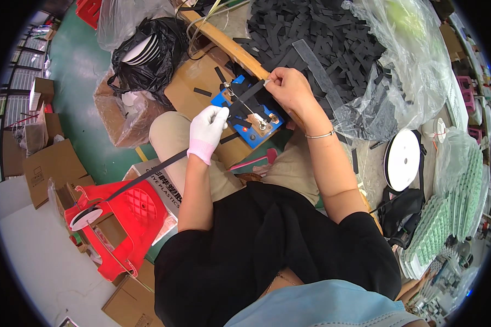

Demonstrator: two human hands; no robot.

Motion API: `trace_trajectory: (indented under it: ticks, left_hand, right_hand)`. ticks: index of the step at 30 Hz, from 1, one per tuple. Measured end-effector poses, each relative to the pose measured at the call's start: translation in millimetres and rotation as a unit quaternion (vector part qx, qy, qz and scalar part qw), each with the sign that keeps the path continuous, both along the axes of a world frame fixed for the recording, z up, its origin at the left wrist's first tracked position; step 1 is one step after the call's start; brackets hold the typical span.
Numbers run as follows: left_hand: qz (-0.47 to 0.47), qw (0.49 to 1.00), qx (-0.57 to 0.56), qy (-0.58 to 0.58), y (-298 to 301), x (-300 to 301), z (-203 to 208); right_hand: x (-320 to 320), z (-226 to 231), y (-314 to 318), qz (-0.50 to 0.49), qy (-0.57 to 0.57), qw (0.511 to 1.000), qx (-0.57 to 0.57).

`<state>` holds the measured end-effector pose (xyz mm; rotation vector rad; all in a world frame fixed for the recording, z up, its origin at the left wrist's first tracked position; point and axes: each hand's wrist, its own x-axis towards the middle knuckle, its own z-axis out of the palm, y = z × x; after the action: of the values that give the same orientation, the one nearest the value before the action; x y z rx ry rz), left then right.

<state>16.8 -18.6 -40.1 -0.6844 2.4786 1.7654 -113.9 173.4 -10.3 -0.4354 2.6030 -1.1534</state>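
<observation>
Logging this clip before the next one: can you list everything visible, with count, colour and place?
black strap: one, black, runs from reel to blue jig
blue jig: one, blue, on the lap
red plastic stool: one, red, lower left
cut strap pieces: many, black, heaped at top
white tape roll: one, white, right
clear ruler: one, clear, on the heap
cardboard boxes: several, brown, left floor
left hand: white glove, pinching strap
right hand: bare, holding strap end

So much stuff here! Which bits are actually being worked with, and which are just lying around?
In use: left hand in a white glove and bare right hand hold a black strap across the blue cutting jig; pile of cut black strips.

Lying about: red plastic stool, cardboard boxes, white tape roll, black bag.
</observation>
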Motion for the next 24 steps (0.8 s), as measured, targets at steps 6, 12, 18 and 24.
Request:
trace_trajectory:
  ticks: [6, 12, 18, 24]
  left_hand:
    - [0.018, 0.999, 0.034, 0.007, -1.1, 4.7, 5.4]
    - [0.024, 0.991, 0.118, 0.058, 9.0, 0.1, 31.6]
    - [0.027, 0.992, 0.112, 0.059, 21.9, -12.5, 36.4]
    - [-0.009, 0.997, 0.073, 0.039, 18.9, -11.2, 31.7]
  right_hand:
    - [3.3, 1.9, 0.1, 0.021, 0.015, 0.999, -0.033]
    - [5.0, -0.9, 0.4, 0.121, -0.11, 0.949, -0.268]
    - [11.2, 8.5, -0.2, 0.125, -0.206, 0.924, -0.298]
    - [4.9, 1.1, 2.6, 0.077, -0.133, 0.958, -0.242]
